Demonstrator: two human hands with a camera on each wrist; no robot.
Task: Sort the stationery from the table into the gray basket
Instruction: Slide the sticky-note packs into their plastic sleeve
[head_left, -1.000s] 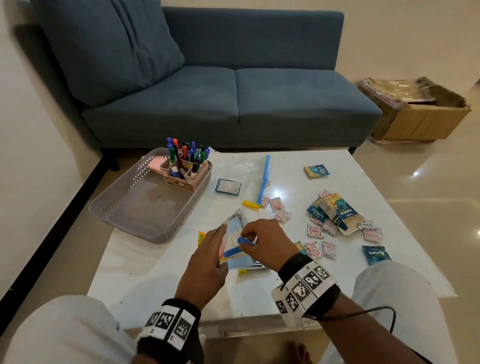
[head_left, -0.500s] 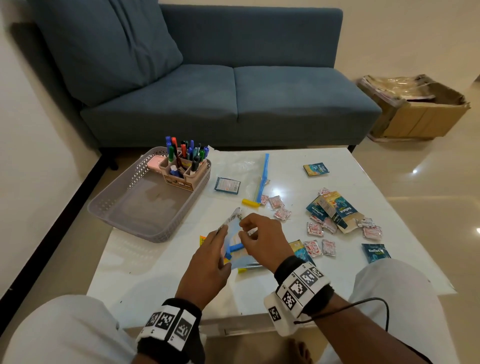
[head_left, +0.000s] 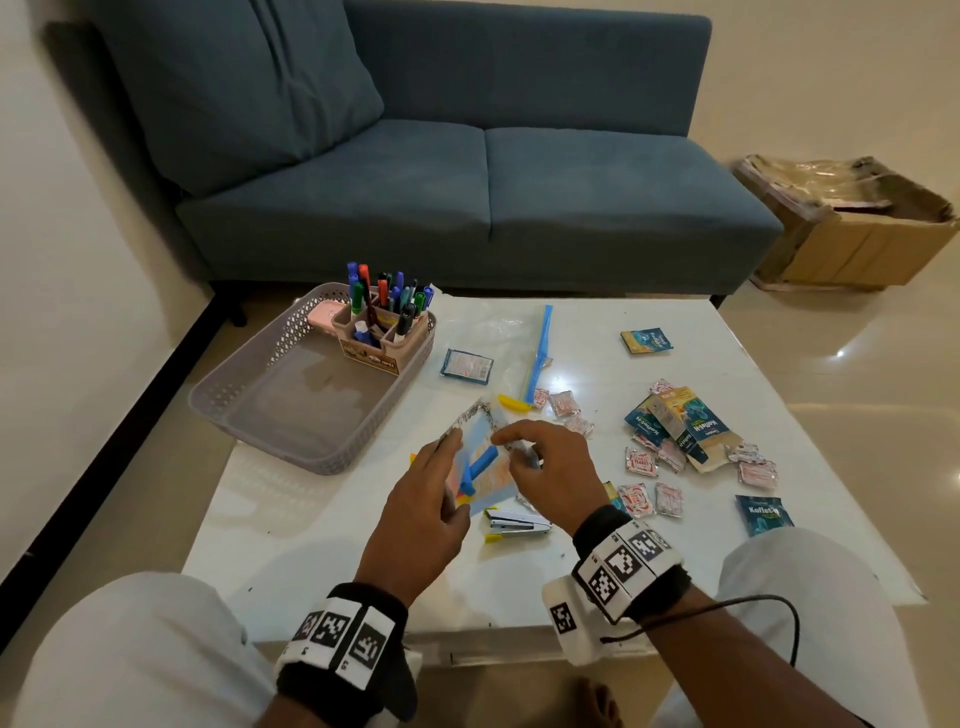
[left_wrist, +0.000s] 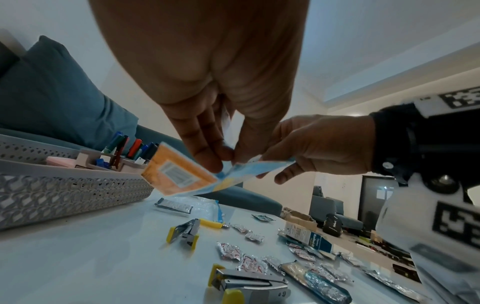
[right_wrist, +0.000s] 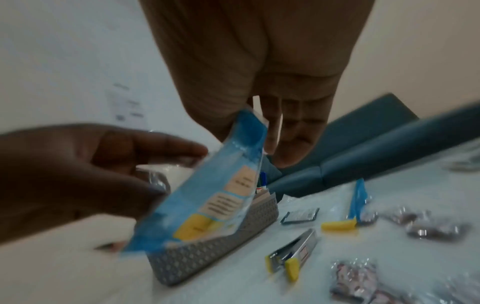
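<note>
Head view: packet (head_left: 480, 457) raised above counter (head_left: 322, 525), pinched by left hand (head_left: 421, 512) and right hand (head_left: 550, 467); gray basket (head_left: 249, 410) close left, for dropping.
Left wrist: fingers (left_wrist: 207, 158) clamp packet edge, steadying.
Right wrist: blurred; fingers (right_wrist: 275, 139) hold packet top; stapler (right_wrist: 293, 257) lying unsorted.

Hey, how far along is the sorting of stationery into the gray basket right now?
Done: the pen holder stands in the gray basket. In hand: the left hand and right hand both hold a blue packet above the table. Left: two staplers and a yellow cap lie outside.
</note>
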